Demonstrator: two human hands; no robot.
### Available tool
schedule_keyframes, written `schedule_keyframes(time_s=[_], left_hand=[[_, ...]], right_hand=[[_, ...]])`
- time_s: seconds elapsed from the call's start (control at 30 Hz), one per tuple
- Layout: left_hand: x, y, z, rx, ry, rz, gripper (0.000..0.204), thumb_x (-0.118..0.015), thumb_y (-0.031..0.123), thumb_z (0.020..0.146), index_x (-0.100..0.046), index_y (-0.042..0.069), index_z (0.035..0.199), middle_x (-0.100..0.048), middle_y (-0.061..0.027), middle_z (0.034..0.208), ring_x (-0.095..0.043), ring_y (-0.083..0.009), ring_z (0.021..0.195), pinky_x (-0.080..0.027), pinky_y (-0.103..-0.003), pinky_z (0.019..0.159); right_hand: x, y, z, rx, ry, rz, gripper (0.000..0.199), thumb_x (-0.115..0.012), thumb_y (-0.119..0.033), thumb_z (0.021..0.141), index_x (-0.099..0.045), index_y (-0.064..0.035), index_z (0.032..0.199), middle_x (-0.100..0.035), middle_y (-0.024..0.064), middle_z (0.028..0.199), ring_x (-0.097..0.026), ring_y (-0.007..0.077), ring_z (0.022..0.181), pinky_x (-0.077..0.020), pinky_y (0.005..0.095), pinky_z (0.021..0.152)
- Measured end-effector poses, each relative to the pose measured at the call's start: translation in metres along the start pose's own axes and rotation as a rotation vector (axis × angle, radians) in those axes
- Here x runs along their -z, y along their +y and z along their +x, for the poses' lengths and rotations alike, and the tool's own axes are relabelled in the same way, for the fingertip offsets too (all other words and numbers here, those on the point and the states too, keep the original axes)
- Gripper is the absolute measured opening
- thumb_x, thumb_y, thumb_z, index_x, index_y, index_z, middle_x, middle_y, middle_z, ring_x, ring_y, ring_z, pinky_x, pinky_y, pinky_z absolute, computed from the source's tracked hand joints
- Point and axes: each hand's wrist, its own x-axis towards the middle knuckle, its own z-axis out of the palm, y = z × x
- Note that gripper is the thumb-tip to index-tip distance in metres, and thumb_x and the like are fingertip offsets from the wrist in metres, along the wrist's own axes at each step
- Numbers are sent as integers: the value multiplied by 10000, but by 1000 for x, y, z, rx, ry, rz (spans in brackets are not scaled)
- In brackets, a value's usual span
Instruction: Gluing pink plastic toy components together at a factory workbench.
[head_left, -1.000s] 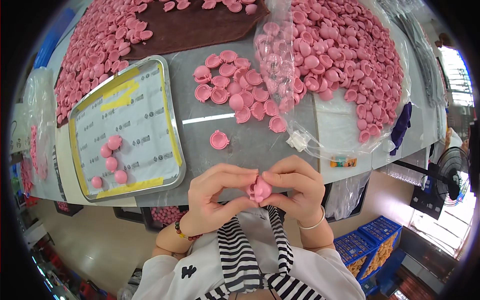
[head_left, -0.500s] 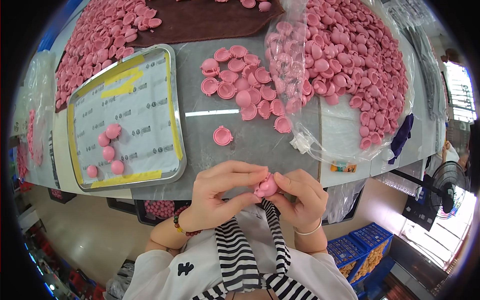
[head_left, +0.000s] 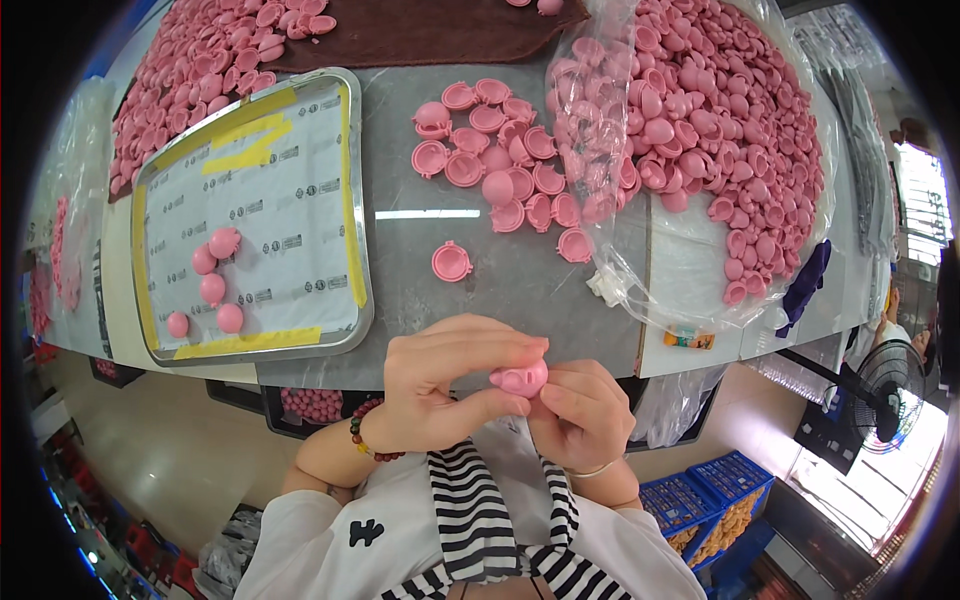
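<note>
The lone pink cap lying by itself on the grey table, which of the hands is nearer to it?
Left. The left hand sits just below the lone pink cap; the right hand is farther off, below and to its right. Both hands pinch another pink piece.

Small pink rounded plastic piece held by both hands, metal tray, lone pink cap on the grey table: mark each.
Small pink rounded plastic piece (head_left: 520, 379), head view, domed top.
Metal tray (head_left: 358, 215), head view, right rim.
Lone pink cap (head_left: 452, 262), head view, centre.

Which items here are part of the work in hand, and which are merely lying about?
In the work:
left hand and right hand, together gripping one pink piece
loose pink pieces on the table
five pink pieces on the metal tray

Lying about:
brown cloth
purple item
fan
blue crates
</note>
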Motion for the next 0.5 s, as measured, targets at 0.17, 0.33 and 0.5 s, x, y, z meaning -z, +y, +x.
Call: schedule_keyframes(time_s=[0.17,0.33,0.5], left_hand=[[1,2,3,0,-12,-18,361,-765,181,633,-649,-29,903,-651,-171,905,-613,-256,805,-481,-326,726],[2,-2,1,125,-22,-350,370,-747,249,673,-623,17,934,-626,-96,889,-581,-204,824,-458,-316,750],[9,-1,-4,260,57,-898,467,-656,508,713,-500,98,870,-500,-49,752,-502,-183,712,-441,-309,645]], right_hand=[[-1,0,-1,-8,14,18,370,-688,60,598,-555,-4,937,-602,119,779,-596,255,628,-502,297,543],[2,-4,3,-12,25,61,284,-691,45,600,-585,-8,858,-603,111,771,-595,246,626,-501,298,544],[53,26,-6,-170,708,-393,162,-438,-7,809,-585,-1,741,-440,28,525,-393,111,464,-305,235,439]])
